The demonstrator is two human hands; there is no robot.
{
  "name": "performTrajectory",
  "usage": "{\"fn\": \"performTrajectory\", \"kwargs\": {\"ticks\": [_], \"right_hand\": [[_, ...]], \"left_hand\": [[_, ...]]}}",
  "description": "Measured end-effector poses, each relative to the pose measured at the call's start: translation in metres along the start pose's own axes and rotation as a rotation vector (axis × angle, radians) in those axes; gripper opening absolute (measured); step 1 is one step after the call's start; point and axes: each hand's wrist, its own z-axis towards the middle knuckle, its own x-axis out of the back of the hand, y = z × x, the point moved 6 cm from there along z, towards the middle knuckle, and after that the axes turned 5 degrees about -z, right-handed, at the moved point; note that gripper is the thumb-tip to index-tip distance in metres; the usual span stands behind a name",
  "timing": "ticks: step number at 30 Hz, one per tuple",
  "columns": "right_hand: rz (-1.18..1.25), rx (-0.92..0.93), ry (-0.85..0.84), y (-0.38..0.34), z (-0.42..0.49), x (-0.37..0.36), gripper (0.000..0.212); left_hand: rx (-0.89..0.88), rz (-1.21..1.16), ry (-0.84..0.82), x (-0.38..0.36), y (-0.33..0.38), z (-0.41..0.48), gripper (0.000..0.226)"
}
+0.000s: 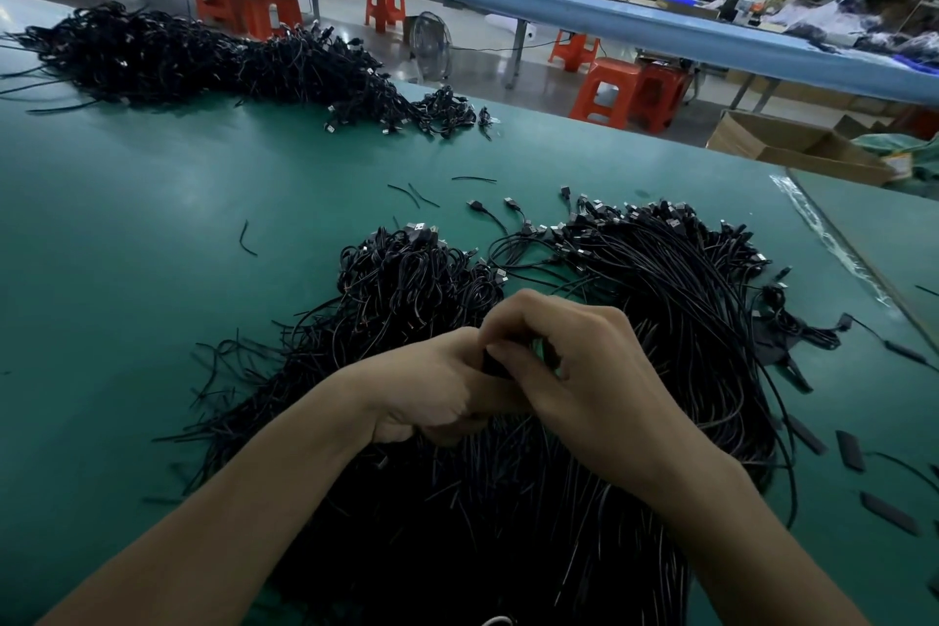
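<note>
A big heap of loose black USB cables (660, 300) lies on the green table (152, 229) right in front of me. Left of it sits a smaller mound of coiled cables (406, 280). My left hand (432, 386) and my right hand (574, 371) meet above the heap, fingers curled round a small black bundle of cable (495, 361) held between them. Most of that bundle is hidden by my fingers.
A second large pile of coiled cables (203, 61) stretches along the far left of the table. Short black ties (848, 450) and cable scraps lie at the right and in the middle. Orange stools (604, 92) and a cardboard box (792, 147) stand beyond the table edge.
</note>
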Motion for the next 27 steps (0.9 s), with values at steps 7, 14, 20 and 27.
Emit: {"fn": "performTrajectory", "kwargs": {"ticks": [7, 14, 20, 27], "right_hand": [[-0.256, 0.120, -0.276, -0.008, -0.002, 0.001, 0.029], [-0.393, 0.219, -0.335, -0.019, 0.001, -0.004, 0.013], [-0.380, 0.211, -0.397, -0.015, 0.003, -0.006, 0.022], [-0.398, 0.202, -0.472, -0.010, 0.004, -0.008, 0.021]], "left_hand": [[0.003, -0.017, -0.023, -0.002, -0.004, 0.002, 0.014], [0.098, 0.021, -0.108, -0.006, -0.013, 0.003, 0.047], [0.124, -0.118, -0.171, -0.004, -0.018, 0.006, 0.039], [0.158, -0.256, -0.266, -0.005, -0.023, 0.004, 0.024]]}}
